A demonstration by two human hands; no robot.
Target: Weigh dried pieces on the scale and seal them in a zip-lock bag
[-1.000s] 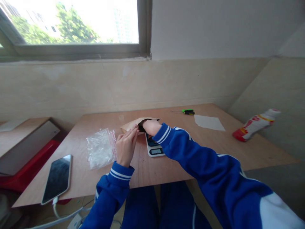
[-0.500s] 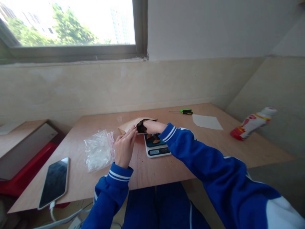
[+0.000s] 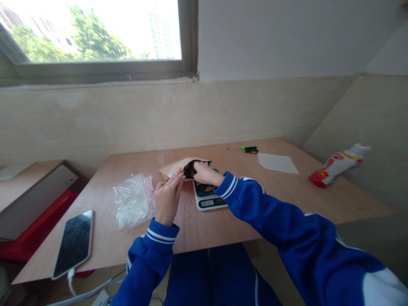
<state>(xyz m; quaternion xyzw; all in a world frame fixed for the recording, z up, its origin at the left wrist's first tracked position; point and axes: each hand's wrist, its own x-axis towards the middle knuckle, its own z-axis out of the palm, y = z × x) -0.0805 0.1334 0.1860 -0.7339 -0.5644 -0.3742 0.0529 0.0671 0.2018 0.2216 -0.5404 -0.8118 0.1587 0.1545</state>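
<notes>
A brown paper bag [image 3: 174,166] lies on its side at the middle of the table, its dark-lined mouth facing right. My left hand [image 3: 168,197] grips it near the mouth, fingers close together over the upper edge. My right hand [image 3: 205,173] is at the opening, fingers curled downward and their tips hidden by the bag; what they hold, if anything, does not show. Under my right wrist is a white kitchen scale [image 3: 205,208] with a lit display and a dark blue top. Brown-orange dried pieces [image 3: 204,187] lie on it, partly covered by my hand.
Left of my left hand lies a clear zip bag pack [image 3: 133,202], with a phone [image 3: 73,244] on a cable beyond it. Screwdrivers [image 3: 250,149] and white paper [image 3: 278,163] lie at the back right. A red-and-white bottle [image 3: 338,165] is at the right, tilted.
My right hand has drawn back a little out of the bag's mouth, so its knuckles now show. My left hand and the bag have hardly moved.
</notes>
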